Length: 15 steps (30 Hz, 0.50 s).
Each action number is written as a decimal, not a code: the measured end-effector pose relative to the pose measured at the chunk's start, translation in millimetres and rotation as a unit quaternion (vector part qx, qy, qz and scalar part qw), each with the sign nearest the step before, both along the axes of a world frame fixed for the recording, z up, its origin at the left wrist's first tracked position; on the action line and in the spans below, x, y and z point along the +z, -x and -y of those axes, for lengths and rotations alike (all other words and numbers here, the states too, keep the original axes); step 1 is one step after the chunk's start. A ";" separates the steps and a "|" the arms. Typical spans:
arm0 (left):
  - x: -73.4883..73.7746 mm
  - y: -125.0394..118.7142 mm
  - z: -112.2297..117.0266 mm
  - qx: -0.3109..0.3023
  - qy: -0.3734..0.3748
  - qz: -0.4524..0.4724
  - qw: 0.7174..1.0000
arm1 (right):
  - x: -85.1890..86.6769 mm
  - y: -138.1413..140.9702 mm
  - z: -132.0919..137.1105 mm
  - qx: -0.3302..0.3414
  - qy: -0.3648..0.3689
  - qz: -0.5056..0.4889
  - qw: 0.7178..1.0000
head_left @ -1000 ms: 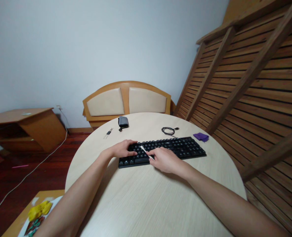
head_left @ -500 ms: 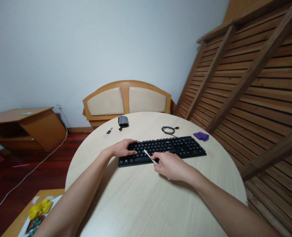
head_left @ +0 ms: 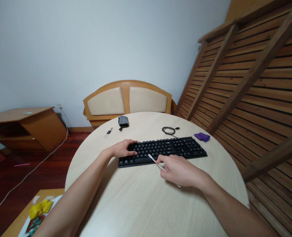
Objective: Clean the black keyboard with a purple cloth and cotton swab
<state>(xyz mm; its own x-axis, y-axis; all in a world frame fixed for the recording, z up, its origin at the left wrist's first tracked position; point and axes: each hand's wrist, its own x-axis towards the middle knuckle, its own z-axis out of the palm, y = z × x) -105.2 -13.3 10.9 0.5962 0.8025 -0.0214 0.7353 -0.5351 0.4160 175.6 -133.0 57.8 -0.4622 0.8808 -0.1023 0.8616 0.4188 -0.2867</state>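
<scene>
A black keyboard (head_left: 170, 147) lies across the table in front of me. My left hand (head_left: 122, 148) grips its left end, thumb over the keys and fingers at the back edge. Pinched in my right hand (head_left: 176, 169) is a slim white brush (head_left: 155, 160), a thin stick with a wider tip. That tip points up and left over the keys near the front row; whether it touches them I cannot tell. The brush's rear end shows below my palm. Part of the keyboard's front edge is hidden behind my right hand.
On the round table (head_left: 146, 204), a coiled black cable (head_left: 169, 131) lies behind the keyboard and a purple cloth (head_left: 202, 137) at its right. Further left are a grey pouch (head_left: 123, 121) and a small clip-like tool (head_left: 108, 132). Wooden slats (head_left: 266, 89) lean on the right.
My right hand has moved right and slightly toward me, drawing the brush tip from the middle keys to the front rows. My left hand stays where it was on the keyboard.
</scene>
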 end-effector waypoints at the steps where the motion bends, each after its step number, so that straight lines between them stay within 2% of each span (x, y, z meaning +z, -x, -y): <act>1: 0.2 -0.1 0.1 -0.001 0.000 -0.001 1.000 | -0.5 0.0 -0.5 -0.001 0.000 -0.001 1.000; 11: -3.8 2.3 -2.5 -0.005 -0.001 0.012 1.000 | -7.6 12.9 -1.7 -0.008 0.004 -0.048 0.999; 15: -3.8 2.5 -2.7 -0.004 -0.003 0.010 1.000 | -8.3 15.3 -1.2 -0.017 -0.010 -0.037 0.999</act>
